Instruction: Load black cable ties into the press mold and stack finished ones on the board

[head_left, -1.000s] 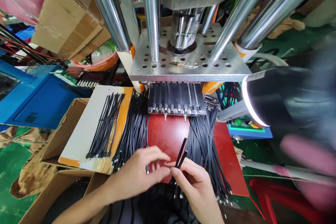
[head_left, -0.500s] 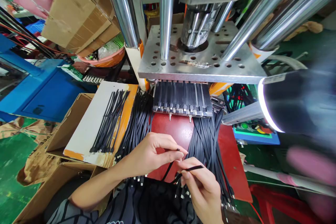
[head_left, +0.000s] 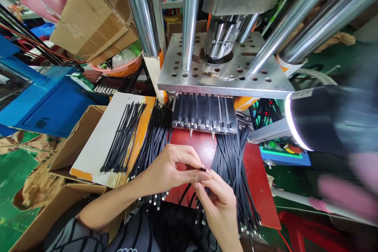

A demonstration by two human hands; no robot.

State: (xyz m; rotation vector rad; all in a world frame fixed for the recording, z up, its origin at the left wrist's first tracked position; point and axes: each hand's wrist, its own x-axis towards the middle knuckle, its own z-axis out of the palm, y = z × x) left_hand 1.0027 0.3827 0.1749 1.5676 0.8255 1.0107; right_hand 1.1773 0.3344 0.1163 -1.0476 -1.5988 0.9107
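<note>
The person's left hand point(head_left: 180, 169) pinches a small black cable end point(head_left: 203, 169) between thumb and forefinger. The right hand point(head_left: 219, 197) meets it at the fingertips, its own grip too hidden to tell; beyond it, black cables point(head_left: 230, 163) cross the red tabletop point(head_left: 196, 141).

Sack point(head_left: 41, 187): black capitals stood on its side, ending in "EE"; the letters before those could not be told for sure.
Lamp point(head_left: 330, 120): a pale label point(head_left: 301, 93) sat on its housing, its print too small to read.
Shirt point(head_left: 134, 228): white lettering point(head_left: 126, 250) showed at the bottom edge, cut off and unreadable.
Blue cabinet point(head_left: 56, 102): a dark mark stood on its front, too blurred to make out.
</note>
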